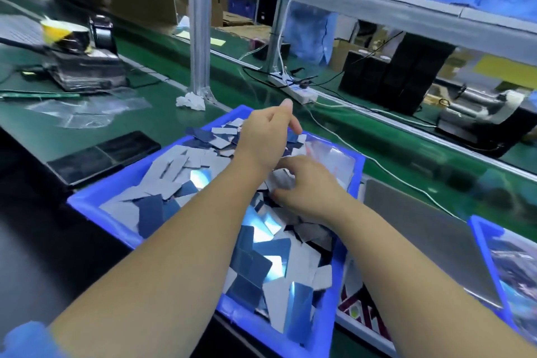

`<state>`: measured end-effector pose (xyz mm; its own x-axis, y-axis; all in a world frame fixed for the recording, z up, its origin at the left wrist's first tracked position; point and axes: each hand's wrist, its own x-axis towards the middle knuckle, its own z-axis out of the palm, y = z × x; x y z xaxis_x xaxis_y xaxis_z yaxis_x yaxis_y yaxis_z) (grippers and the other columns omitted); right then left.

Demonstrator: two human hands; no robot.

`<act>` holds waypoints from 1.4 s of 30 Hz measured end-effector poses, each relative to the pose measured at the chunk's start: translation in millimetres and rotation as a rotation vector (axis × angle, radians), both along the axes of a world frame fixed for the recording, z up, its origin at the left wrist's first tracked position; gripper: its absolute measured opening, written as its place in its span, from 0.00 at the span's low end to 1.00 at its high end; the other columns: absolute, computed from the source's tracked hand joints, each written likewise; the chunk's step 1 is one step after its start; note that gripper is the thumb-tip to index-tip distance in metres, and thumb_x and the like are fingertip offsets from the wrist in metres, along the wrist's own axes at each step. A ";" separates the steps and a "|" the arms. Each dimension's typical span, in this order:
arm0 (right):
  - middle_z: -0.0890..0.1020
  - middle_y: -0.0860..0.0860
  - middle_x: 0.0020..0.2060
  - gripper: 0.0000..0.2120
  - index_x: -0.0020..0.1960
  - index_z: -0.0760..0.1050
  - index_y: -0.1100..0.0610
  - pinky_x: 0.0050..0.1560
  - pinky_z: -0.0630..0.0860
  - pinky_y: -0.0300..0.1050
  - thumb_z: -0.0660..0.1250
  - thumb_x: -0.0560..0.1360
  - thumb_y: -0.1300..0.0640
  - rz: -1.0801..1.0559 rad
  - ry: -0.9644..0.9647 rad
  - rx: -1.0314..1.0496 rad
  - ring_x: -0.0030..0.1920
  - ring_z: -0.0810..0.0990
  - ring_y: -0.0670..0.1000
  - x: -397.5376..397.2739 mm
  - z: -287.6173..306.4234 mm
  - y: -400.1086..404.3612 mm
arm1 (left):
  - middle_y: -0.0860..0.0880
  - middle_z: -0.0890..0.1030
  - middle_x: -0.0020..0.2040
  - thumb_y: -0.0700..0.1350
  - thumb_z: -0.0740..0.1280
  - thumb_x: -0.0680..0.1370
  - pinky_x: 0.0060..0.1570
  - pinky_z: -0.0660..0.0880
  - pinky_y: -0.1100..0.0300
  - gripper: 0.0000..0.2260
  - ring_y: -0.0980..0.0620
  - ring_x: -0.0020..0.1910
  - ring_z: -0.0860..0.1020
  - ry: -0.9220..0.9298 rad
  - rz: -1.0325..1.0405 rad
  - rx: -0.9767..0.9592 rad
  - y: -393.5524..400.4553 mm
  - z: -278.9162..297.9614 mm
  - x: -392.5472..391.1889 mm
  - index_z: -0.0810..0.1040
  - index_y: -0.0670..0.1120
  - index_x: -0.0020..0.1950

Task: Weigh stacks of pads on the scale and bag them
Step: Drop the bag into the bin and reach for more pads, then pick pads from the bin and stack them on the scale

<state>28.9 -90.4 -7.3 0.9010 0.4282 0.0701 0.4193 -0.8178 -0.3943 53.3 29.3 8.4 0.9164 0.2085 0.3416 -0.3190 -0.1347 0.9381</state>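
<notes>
While both your arms reach into the blue bin (96,195), your left hand (266,136) pinches loose pads (180,166), your right hand (308,186) grips a small stack (280,179).

The blue bin (96,197) looks like smooth plastic. The pads (174,166) inside it are matt grey on one face, glossy and mirror-like on the other. Clear bags (87,113) lie on the matt green desk (162,122).
</notes>
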 end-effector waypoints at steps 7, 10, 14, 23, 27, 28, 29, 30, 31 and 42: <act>0.80 0.51 0.36 0.16 0.40 0.73 0.52 0.43 0.78 0.52 0.61 0.63 0.41 0.014 0.110 0.198 0.43 0.77 0.55 9.5 -9.2 26.9 | 0.56 0.58 0.20 0.50 0.58 0.83 0.25 0.59 0.66 0.23 0.56 0.22 0.61 -0.006 0.038 -0.035 1.8 -1.1 3.9 0.79 0.44 0.32; 0.79 0.45 0.28 0.09 0.35 0.74 0.48 0.31 0.72 0.39 0.65 0.61 0.44 0.007 0.208 0.229 0.30 0.76 0.43 12.0 -6.5 29.1 | 0.56 0.59 0.20 0.50 0.58 0.84 0.24 0.60 0.67 0.22 0.57 0.22 0.62 -0.005 0.040 -0.058 2.1 -0.3 5.1 0.79 0.44 0.33; 0.76 0.38 0.22 0.07 0.32 0.76 0.43 0.23 0.64 0.28 0.67 0.54 0.45 -0.114 0.326 0.261 0.26 0.74 0.38 15.6 -4.2 27.7 | 0.56 0.61 0.19 0.49 0.58 0.84 0.25 0.63 0.69 0.22 0.58 0.22 0.65 -0.016 0.038 -0.066 1.4 0.4 4.9 0.79 0.43 0.33; 0.87 0.51 0.42 0.21 0.47 0.80 0.59 0.42 0.81 0.39 0.81 0.57 0.65 -0.276 0.595 0.780 0.43 0.86 0.48 20.2 -8.3 14.2 | 0.56 0.61 0.21 0.50 0.58 0.83 0.25 0.60 0.68 0.22 0.58 0.23 0.63 -0.057 0.066 -0.124 2.9 -0.2 4.7 0.79 0.41 0.33; 0.87 0.52 0.44 0.14 0.44 0.82 0.57 0.32 0.76 0.37 0.79 0.62 0.67 -0.305 0.550 0.786 0.42 0.84 0.50 17.7 -6.6 8.3 | 0.49 0.66 0.26 0.52 0.58 0.80 0.29 0.67 0.61 0.23 0.54 0.28 0.66 -0.093 0.113 -0.169 4.0 1.3 4.5 0.78 0.41 0.32; 0.85 0.54 0.51 0.14 0.44 0.82 0.57 0.40 0.80 0.43 0.79 0.61 0.66 -0.325 0.518 0.775 0.48 0.84 0.52 17.4 -5.5 7.7 | 0.49 0.65 0.26 0.53 0.58 0.79 0.30 0.66 0.59 0.23 0.53 0.28 0.66 -0.093 0.115 -0.187 4.6 1.3 4.7 0.78 0.42 0.31; 0.83 0.56 0.57 0.14 0.44 0.82 0.56 0.49 0.81 0.50 0.80 0.60 0.64 -0.351 0.485 0.777 0.55 0.82 0.55 17.0 -4.2 6.8 | 0.50 0.64 0.25 0.53 0.58 0.78 0.31 0.65 0.58 0.22 0.52 0.28 0.66 -0.091 0.115 -0.207 5.2 1.0 5.1 0.77 0.43 0.30; 0.80 0.58 0.62 0.13 0.42 0.82 0.55 0.55 0.80 0.55 0.79 0.60 0.64 -0.372 0.460 0.789 0.61 0.80 0.57 16.6 -2.9 5.5 | 0.51 0.64 0.25 0.53 0.58 0.78 0.32 0.65 0.57 0.21 0.51 0.28 0.65 -0.092 0.113 -0.221 5.8 0.5 5.2 0.77 0.44 0.29; 0.79 0.58 0.64 0.11 0.40 0.83 0.53 0.56 0.79 0.57 0.79 0.61 0.64 -0.389 0.441 0.810 0.64 0.78 0.57 16.0 -1.2 3.3 | 0.52 0.64 0.25 0.53 0.58 0.78 0.33 0.65 0.56 0.20 0.51 0.28 0.65 -0.100 0.111 -0.226 6.0 -0.3 5.4 0.76 0.46 0.29; 0.87 0.52 0.40 0.13 0.50 0.81 0.54 0.35 0.82 0.53 0.69 0.71 0.69 -0.439 0.318 1.148 0.36 0.84 0.53 10.9 19.5 -30.5 | 0.55 0.81 0.54 0.52 0.72 0.68 0.48 0.78 0.59 0.23 0.59 0.49 0.81 0.142 -0.419 0.124 -5.5 -20.2 5.9 0.70 0.71 0.59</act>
<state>39.9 -120.9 12.2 0.9964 -0.0723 -0.0432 -0.0423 0.0143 -0.9990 59.2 23.8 -11.7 0.9526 -0.2244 0.2054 -0.2392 -0.1356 0.9614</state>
